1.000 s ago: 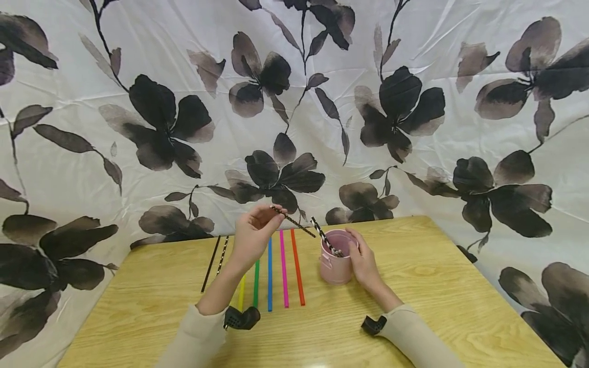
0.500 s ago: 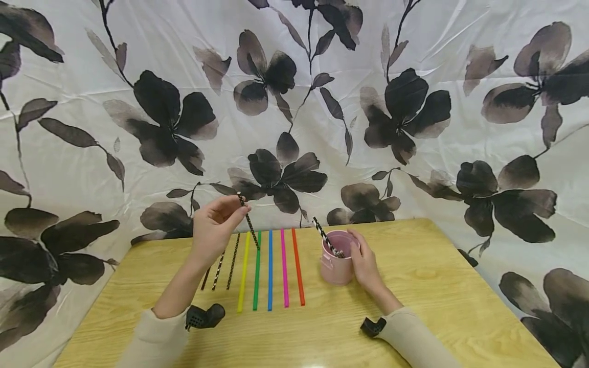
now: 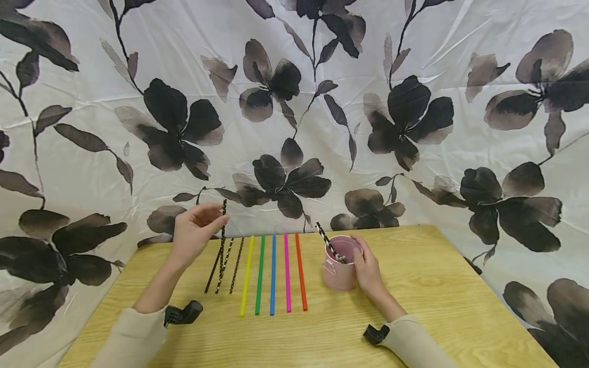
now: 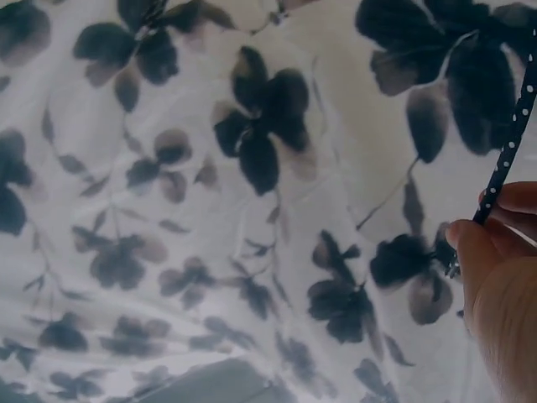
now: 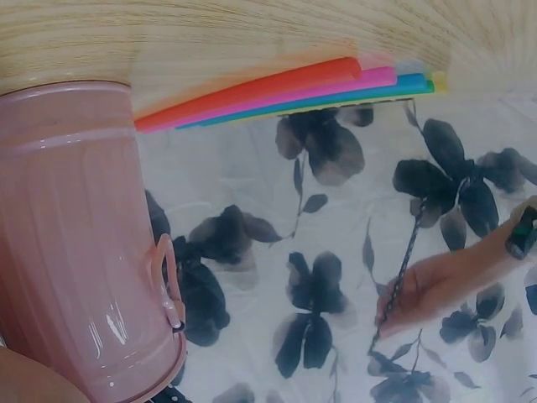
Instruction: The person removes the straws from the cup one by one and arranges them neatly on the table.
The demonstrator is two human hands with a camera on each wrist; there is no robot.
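Observation:
My left hand (image 3: 195, 232) pinches a black straw with white dots (image 4: 513, 134) between thumb and fingers. In the head view it hangs nearly upright over the left end of a row of straws. That row holds a black straw (image 3: 212, 271), two dark patterned straws (image 3: 236, 266), then a yellow straw (image 3: 247, 276), a green straw (image 3: 260, 276), a blue straw (image 3: 273, 276), a pink straw (image 3: 287, 276) and a red straw (image 3: 301, 276). My right hand (image 3: 368, 266) grips the right side of a pink bucket (image 3: 338, 278), where black-and-white straws (image 3: 325, 239) lean.
The wooden table (image 3: 322, 337) carries the row and the bucket. A white cloth with dark flowers (image 3: 340, 153) hangs behind its far edge. Each wrist wears a black camera mount (image 3: 184, 313). The bucket has a small side handle (image 5: 168, 285).
My left hand has moved left from near the bucket, across the coloured straws, and the held straw has swung from slanting to nearly upright. The right hand keeps its hold on the bucket.

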